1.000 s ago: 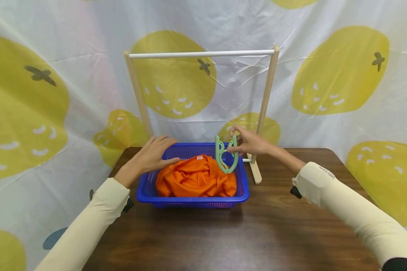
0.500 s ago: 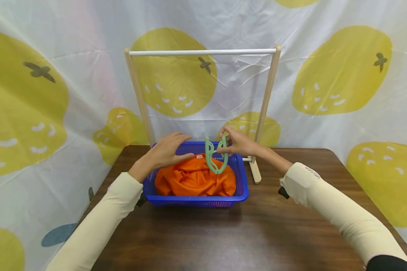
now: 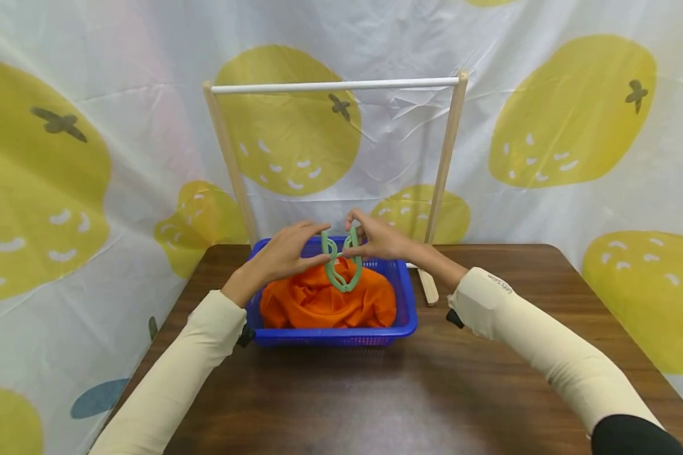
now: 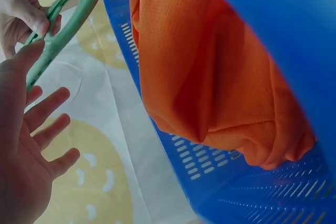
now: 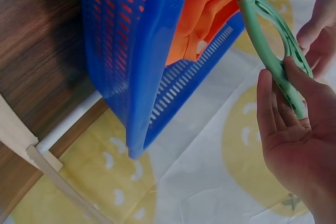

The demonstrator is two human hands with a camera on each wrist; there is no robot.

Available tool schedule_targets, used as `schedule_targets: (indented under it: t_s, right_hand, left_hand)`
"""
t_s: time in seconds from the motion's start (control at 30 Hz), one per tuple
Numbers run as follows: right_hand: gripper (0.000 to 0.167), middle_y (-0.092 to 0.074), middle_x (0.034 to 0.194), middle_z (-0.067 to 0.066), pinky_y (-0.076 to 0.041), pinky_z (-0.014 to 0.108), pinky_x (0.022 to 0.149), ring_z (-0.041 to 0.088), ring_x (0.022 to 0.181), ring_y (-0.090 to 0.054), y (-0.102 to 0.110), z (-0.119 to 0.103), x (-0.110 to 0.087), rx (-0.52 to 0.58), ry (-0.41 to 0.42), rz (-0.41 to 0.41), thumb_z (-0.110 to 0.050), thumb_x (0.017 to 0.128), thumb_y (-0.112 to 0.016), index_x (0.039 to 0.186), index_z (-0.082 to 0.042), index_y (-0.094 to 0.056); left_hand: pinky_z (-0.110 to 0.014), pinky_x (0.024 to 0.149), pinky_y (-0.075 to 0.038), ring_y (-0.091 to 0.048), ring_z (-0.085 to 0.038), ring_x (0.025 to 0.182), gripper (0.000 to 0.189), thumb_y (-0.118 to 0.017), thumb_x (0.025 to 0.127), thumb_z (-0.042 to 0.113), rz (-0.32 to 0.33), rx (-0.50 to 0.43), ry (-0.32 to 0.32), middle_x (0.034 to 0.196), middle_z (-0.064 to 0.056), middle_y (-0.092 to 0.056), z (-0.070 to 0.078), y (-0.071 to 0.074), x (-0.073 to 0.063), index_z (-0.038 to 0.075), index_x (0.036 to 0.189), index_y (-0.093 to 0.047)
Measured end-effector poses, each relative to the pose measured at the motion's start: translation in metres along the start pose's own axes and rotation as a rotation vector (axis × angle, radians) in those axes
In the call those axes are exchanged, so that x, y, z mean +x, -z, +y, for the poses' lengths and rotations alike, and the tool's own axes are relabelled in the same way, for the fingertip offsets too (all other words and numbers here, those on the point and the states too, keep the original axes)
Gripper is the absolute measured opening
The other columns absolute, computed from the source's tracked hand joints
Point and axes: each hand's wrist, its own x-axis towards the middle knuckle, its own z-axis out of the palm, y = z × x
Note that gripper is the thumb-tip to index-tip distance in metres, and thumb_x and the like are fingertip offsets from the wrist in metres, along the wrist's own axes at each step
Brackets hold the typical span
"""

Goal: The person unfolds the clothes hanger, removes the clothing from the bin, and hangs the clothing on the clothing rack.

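Observation:
A light green folding clothes hanger (image 5: pixel 257 38), its two arms folded upward, is held up over the blue basket (image 3: pixel 324 335). My right hand (image 3: pixel 382 241) pinches its right arm between thumb and fingers. On the other side, my left hand (image 3: pixel 284 253) has thumb and index finger at the left arm; its other fingers spread loosely in the left wrist view. Below the hanger, a crumpled orange garment (image 3: pixel 324 306) lies in the basket, a small pale label near its top.
Behind the basket stands a small clothes rack with a white bar (image 3: pixel 336 85) and wooden posts (image 3: pixel 446 158). One wooden foot (image 3: pixel 428 287) rests right of the basket. All of this is on a brown wooden table (image 3: pixel 341 398), before a fruit-patterned cloth (image 3: pixel 535 215).
My right hand has carried the hanger leftward over the garment. My left hand has come in from the left, and its thumb and index finger now meet the hanger's left arm.

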Motion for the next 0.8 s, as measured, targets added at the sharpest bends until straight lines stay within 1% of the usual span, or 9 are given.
schedule_targets:
  t_s: [0.13,0.17,0.2,0.33,0.4,0.43,0.57,0.67,0.8]
  right_hand:
    - [0.042,-0.064,0.069,0.023,-0.057,0.056,0.063,0.021,0.055,-0.063,-0.003,-0.0006,0.004,-0.009,0.001,0.001,-0.002,0.093,-0.078,0.112,-0.007,-0.041]
    - [0.042,-0.064,0.068,0.021,-0.058,0.056,0.063,0.022,0.055,-0.063,-0.0036,-0.0002,0.0049,-0.014,0.002,0.003,-0.002,0.093,-0.077,0.112,-0.007,-0.041]
    - [0.042,-0.065,0.069,0.022,-0.058,0.057,0.064,0.022,0.055,-0.063,-0.0041,-0.0006,0.0055,-0.015,0.001,0.002,-0.002,0.093,-0.077,0.113,-0.007,-0.041]
    - [0.042,-0.066,0.07,0.021,-0.059,0.051,0.063,0.022,0.056,-0.064,-0.0059,-0.0009,0.0071,-0.032,0.004,0.01,-0.002,0.093,-0.077,0.113,-0.007,-0.041]
    - [0.041,-0.067,0.071,0.022,-0.058,0.045,0.062,0.022,0.057,-0.064,-0.0069,-0.0009,0.0071,-0.041,0.01,0.015,-0.002,0.093,-0.077,0.113,-0.007,-0.041]
    - [0.041,-0.067,0.07,0.019,-0.057,0.04,0.061,0.021,0.057,-0.064,-0.0072,-0.0011,0.0068,-0.046,0.011,0.018,-0.002,0.093,-0.077,0.112,-0.008,-0.041]
    - [0.042,-0.063,0.065,0.016,-0.052,0.031,0.057,0.019,0.054,-0.061,-0.0075,-0.0015,0.0037,-0.06,0.026,0.033,-0.002,0.092,-0.078,0.111,-0.006,-0.041]
    - [0.043,-0.063,0.064,0.017,-0.052,0.029,0.056,0.018,0.054,-0.061,-0.0071,-0.0008,0.0019,-0.059,0.037,0.046,-0.001,0.091,-0.079,0.11,-0.006,-0.041]
    - [0.043,-0.065,0.066,0.019,-0.055,0.032,0.057,0.02,0.056,-0.064,-0.0064,0.0009,0.003,-0.056,0.051,0.054,-0.002,0.091,-0.08,0.109,-0.007,-0.041]
  left_hand:
    - [-0.051,0.111,-0.045,-0.058,-0.032,0.13,0.064,-0.073,0.099,0.038,0.015,-0.062,-0.002,0.145,-0.014,-0.06,-0.0015,-0.0002,-0.0002,0.008,0.152,-0.052]
    - [-0.05,0.11,-0.046,-0.059,-0.032,0.129,0.063,-0.073,0.099,0.036,0.021,-0.077,-0.004,0.144,-0.014,-0.061,-0.0019,-0.0002,-0.0003,0.008,0.151,-0.053]
    - [-0.05,0.109,-0.047,-0.06,-0.031,0.127,0.061,-0.073,0.099,0.034,0.025,-0.091,-0.006,0.143,-0.014,-0.061,-0.0021,-0.0001,-0.0003,0.008,0.15,-0.053]
    - [-0.048,0.105,-0.051,-0.066,-0.029,0.12,0.053,-0.075,0.098,0.026,0.05,-0.163,-0.019,0.135,-0.013,-0.067,-0.0029,-0.0011,-0.0014,0.008,0.145,-0.057]
    - [-0.049,0.103,-0.052,-0.068,-0.029,0.116,0.048,-0.076,0.098,0.022,0.068,-0.201,-0.026,0.128,-0.011,-0.071,-0.0034,-0.0026,-0.0023,0.008,0.141,-0.059]
    - [-0.049,0.102,-0.052,-0.069,-0.029,0.114,0.046,-0.076,0.097,0.02,0.077,-0.22,-0.034,0.123,-0.01,-0.072,-0.0033,-0.0032,-0.0026,0.008,0.138,-0.061]
    - [-0.049,0.098,-0.054,-0.073,-0.026,0.105,0.04,-0.078,0.096,0.018,0.093,-0.26,-0.054,0.106,-0.005,-0.076,-0.0028,-0.0059,-0.002,0.01,0.132,-0.062]
    - [-0.048,0.096,-0.055,-0.073,-0.024,0.102,0.039,-0.077,0.096,0.019,0.086,-0.27,-0.049,0.101,-0.002,-0.076,-0.0021,-0.0065,-0.0011,0.01,0.131,-0.062]
    - [-0.047,0.093,-0.056,-0.073,-0.022,0.101,0.036,-0.076,0.097,0.019,0.084,-0.258,-0.009,0.098,-0.001,-0.076,-0.0021,-0.0041,-0.0034,0.01,0.13,-0.063]
